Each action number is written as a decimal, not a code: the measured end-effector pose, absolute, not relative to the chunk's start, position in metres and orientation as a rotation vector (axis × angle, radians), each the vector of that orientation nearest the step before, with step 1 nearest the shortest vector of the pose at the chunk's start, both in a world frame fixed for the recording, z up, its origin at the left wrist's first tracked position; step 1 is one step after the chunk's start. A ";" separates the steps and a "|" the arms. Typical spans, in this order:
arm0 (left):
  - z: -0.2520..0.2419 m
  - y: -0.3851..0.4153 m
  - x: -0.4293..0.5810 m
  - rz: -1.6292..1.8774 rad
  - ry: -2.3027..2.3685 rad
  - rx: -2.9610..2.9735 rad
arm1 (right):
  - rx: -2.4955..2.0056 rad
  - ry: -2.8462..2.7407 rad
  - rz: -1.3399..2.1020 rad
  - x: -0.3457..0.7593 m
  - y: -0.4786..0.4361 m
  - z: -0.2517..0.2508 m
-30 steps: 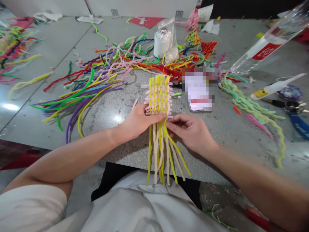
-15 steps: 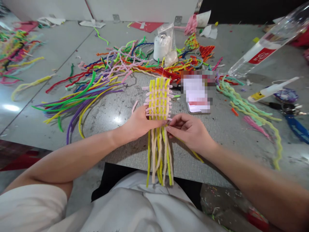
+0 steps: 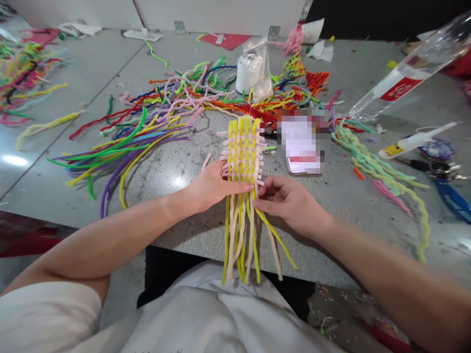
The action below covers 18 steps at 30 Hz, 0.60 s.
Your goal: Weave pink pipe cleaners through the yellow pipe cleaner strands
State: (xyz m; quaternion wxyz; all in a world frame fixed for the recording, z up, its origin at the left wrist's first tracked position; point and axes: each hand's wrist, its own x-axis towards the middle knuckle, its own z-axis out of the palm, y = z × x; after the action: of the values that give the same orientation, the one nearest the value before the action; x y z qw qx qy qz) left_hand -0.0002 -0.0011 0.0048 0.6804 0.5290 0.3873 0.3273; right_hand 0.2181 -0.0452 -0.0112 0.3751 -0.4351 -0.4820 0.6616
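Left fingers: the left hand (image 3: 211, 186) is clamped on the lower end of a woven strip (image 3: 245, 147), thumb flat across the front, other fingers behind.
Right fingers: the right hand (image 3: 290, 201) is curled, thumb and forefinger tips at the strip's lower right corner; from here I can't tell whether a strand is pinched.
Woven strip: yellow and cream strands, crossed by pale pink pieces whose stubs poke out both sides; between the hands, above the grey table (image 3: 176, 233).
Lie of it: long axis runs away from the person's body; woven end points to the far side, loose tails (image 3: 231, 235) toward the lap, past the near edge. Two tails splay right.
Phone: the phone (image 3: 300, 137), screen blurred, lies right of the strip.
Clear bag: the bag (image 3: 262, 88) leans against a white spool (image 3: 246, 76) in the heap of coloured strands (image 3: 198, 93); contents unclear.
Bottle: clear, red-labelled bottle (image 3: 400, 89) at right; fill level unreadable.
Glue tube: yellow-labelled tube (image 3: 399, 147), nozzle pointing right.
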 end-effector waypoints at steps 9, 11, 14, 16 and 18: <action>0.001 -0.006 0.002 0.801 0.810 1.172 | -1.211 -1.512 1.260 0.216 -0.057 -0.015; 0.002 -0.007 0.001 0.787 0.793 1.146 | -1.226 -1.488 1.212 0.217 -0.056 -0.015; 0.002 -0.010 0.000 0.767 0.827 1.177 | -1.251 -1.462 1.178 0.218 -0.053 -0.016; 0.003 -0.011 0.000 0.771 0.854 1.197 | -1.251 -1.449 1.178 0.218 -0.052 -0.016; 0.003 -0.012 0.000 0.779 0.872 1.205 | -1.244 -1.434 1.189 0.218 -0.053 -0.015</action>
State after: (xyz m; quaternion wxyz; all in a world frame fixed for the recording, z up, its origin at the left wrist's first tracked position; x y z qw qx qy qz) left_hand 0.0001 -0.0123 0.0034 0.6678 0.5340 0.3867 0.3455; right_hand 0.2181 -0.0525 -0.0152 0.4358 -0.4997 -0.5761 0.4779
